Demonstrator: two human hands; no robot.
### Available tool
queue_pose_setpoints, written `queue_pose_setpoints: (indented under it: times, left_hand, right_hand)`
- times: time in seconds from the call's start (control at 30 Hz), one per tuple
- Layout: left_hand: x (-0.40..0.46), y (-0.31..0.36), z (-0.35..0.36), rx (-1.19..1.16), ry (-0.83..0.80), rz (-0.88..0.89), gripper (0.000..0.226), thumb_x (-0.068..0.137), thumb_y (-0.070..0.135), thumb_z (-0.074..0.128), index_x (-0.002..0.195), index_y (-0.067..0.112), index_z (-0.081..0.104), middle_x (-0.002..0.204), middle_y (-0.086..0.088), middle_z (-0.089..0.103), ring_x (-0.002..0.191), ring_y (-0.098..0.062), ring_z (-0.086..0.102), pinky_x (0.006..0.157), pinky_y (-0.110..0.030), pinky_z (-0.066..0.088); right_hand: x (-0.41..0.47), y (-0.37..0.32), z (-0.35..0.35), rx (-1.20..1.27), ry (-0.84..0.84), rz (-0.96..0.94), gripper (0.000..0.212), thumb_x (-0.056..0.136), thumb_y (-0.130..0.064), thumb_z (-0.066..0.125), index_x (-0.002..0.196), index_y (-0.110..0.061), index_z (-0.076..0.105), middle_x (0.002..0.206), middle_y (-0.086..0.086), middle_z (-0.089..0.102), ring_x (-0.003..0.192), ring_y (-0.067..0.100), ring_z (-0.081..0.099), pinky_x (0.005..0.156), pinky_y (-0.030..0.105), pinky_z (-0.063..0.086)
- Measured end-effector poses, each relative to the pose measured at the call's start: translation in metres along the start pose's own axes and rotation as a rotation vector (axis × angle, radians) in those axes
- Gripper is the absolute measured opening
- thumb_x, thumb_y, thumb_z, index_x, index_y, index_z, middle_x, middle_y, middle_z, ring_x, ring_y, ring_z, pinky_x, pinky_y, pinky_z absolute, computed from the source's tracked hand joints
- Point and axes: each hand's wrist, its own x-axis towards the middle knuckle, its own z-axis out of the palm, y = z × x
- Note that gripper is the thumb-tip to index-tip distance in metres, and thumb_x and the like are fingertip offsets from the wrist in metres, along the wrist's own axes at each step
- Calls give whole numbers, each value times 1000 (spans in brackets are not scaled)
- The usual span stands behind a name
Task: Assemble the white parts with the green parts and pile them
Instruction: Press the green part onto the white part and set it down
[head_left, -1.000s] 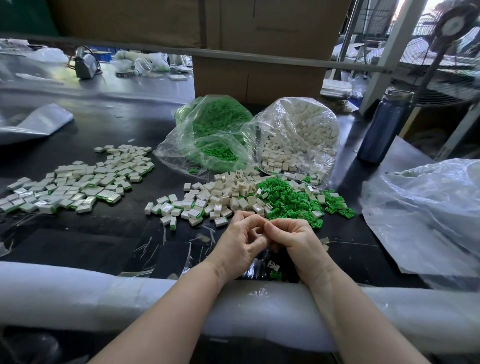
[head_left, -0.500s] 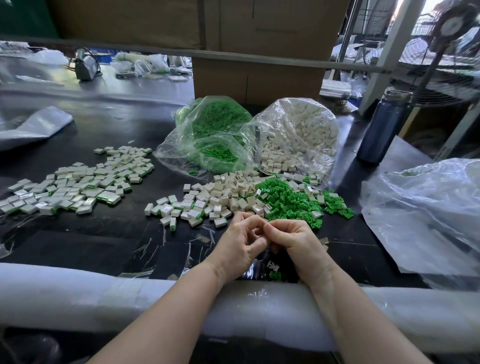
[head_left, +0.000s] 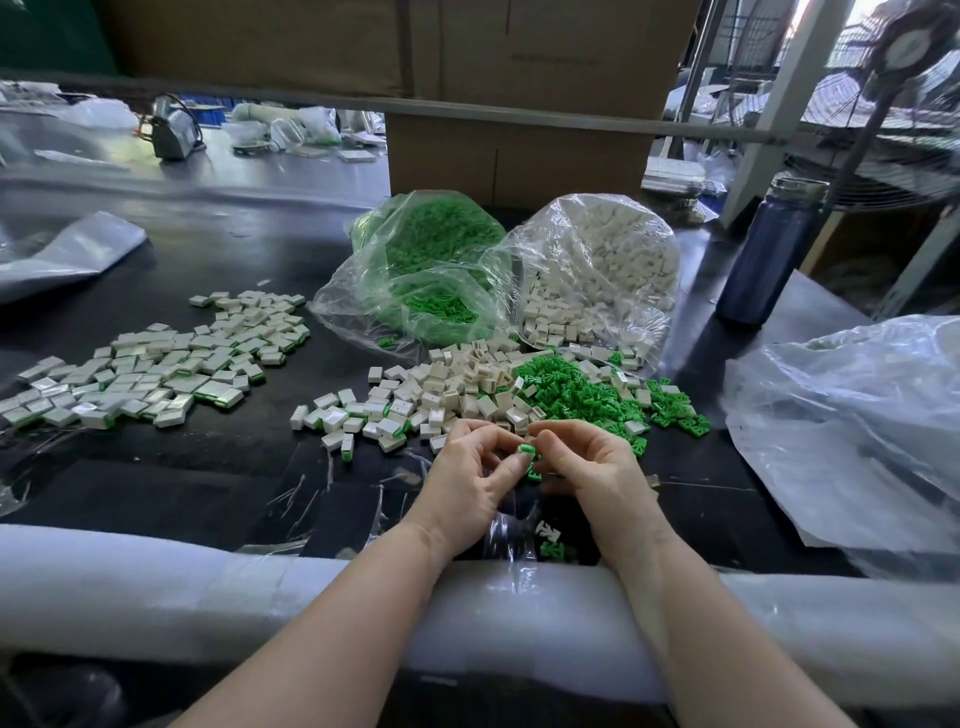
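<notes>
My left hand (head_left: 467, 478) and my right hand (head_left: 587, 467) meet over the near table edge, fingers curled. Between their fingertips sits a small part with a green end (head_left: 525, 450); the left fingers pinch it and the right fingers close on it from the other side. More green shows under the right fingers. Just beyond lie loose white parts (head_left: 447, 389) and loose green parts (head_left: 571, 389). Assembled white-and-green pieces (head_left: 156, 369) spread at the left. Behind stand a clear bag of green parts (head_left: 431, 270) and a clear bag of white parts (head_left: 602, 270).
A dark blue bottle (head_left: 763, 260) stands at the right back. A big crumpled clear bag (head_left: 852, 431) covers the right side. White foam padding (head_left: 156, 582) lines the near table edge. A cardboard box (head_left: 514, 156) rises behind the bags. Two stray parts (head_left: 550, 540) lie near my wrists.
The hands have parted slightly, so the green end of the part now shows between the fingertips. The piles and bags have not moved.
</notes>
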Motion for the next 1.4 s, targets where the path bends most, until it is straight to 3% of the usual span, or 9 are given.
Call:
queue_pose_setpoints:
  times: [0.1, 0.27, 0.43, 0.67, 0.83, 0.93, 1.0, 1.17, 1.4]
  left_hand:
    - [0, -1, -1, 17, 1, -14, 7, 87, 13, 62, 92, 10, 65, 108, -6, 47, 81, -18, 51, 82, -30, 53]
    - [0, -1, 2, 9, -26, -37, 11, 87, 12, 63, 95, 6, 65, 107, -12, 52, 93, -38, 59, 83, -41, 53]
    - [-1, -4, 0, 6, -5, -42, 9, 88, 14, 62, 96, 13, 66, 88, -10, 68, 83, -27, 64, 80, -34, 55]
    - [3, -11, -6, -8, 424, -135, 13, 90, 8, 57, 98, 16, 63, 83, -2, 65, 73, -21, 65, 72, -35, 57]
    - [7, -15, -12, 115, 624, -176, 25, 91, 5, 53, 113, 13, 62, 112, -8, 48, 79, -16, 54, 80, -16, 40]
    - [6, -14, -11, 180, 587, -227, 36, 90, 6, 55, 126, 9, 54, 122, -8, 33, 101, -21, 49, 83, -6, 26]
    - [6, -14, -11, 238, 537, -271, 44, 90, 7, 54, 134, 7, 46, 134, -11, 28, 119, -26, 40, 92, -13, 26]
    - [4, -10, -8, 340, 432, -294, 48, 92, 8, 49, 139, 4, 38, 147, -11, 19, 133, -27, 30, 109, -26, 24]
    - [2, -12, -4, 485, 401, -160, 36, 90, 14, 57, 125, 9, 55, 141, -7, 31, 133, -22, 23, 110, -27, 21]
  right_hand:
    - [-1, -1, -2, -91, 1, -62, 7, 82, -4, 67, 81, -11, 69, 72, -2, 70, 66, 8, 64, 57, 19, 50]
    - [0, 0, -1, -201, 3, -80, 19, 82, 0, 66, 71, -15, 66, 58, -8, 62, 56, 1, 55, 58, 20, 45]
    - [0, -1, 0, -245, 16, -91, 12, 84, -6, 65, 75, -14, 66, 60, -9, 61, 60, 2, 55, 64, 24, 45]
    - [-2, -2, -2, -220, 139, -70, 14, 79, -9, 72, 69, -18, 66, 54, -9, 59, 52, 3, 51, 54, 18, 46]
    - [-2, -3, -2, -228, 161, -44, 14, 78, -10, 72, 68, -17, 66, 57, -6, 59, 57, 10, 53, 58, 26, 49]
    - [-2, -3, -2, -252, 190, -43, 13, 78, -9, 72, 69, -15, 66, 60, -3, 61, 62, 14, 55, 62, 28, 50]
    - [-2, -3, -2, -305, 216, -48, 13, 79, -9, 72, 69, -15, 66, 60, -4, 61, 60, 10, 55, 59, 21, 50]
    - [-1, -1, -3, -382, 261, -58, 14, 79, -7, 71, 68, -15, 66, 63, -3, 63, 55, 1, 55, 53, 8, 45]
    - [3, 4, -3, -491, 270, -43, 16, 84, -8, 68, 73, -20, 66, 73, 2, 67, 73, 20, 64, 70, 28, 55]
